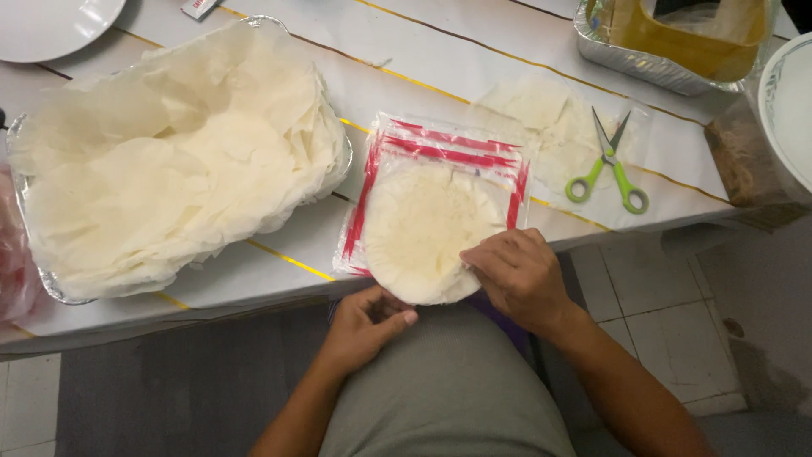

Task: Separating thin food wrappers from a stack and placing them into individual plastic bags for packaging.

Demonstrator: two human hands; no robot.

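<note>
Inside foil tray [34,279]: thin wrappers [169,161].

I see a stack of round, pale cream wrappers [420,230], thin and floury, lying flat at the near edge of the table with its lower rim hanging just over the edge. It rests on a clear plastic bag [448,144] with red stripes across its far end and down both sides, which also lies flat beneath it. My right hand [520,275] presses its fingers on the stack's lower right rim, and my left hand [365,323] sits curled just under the overhanging rim.
</note>
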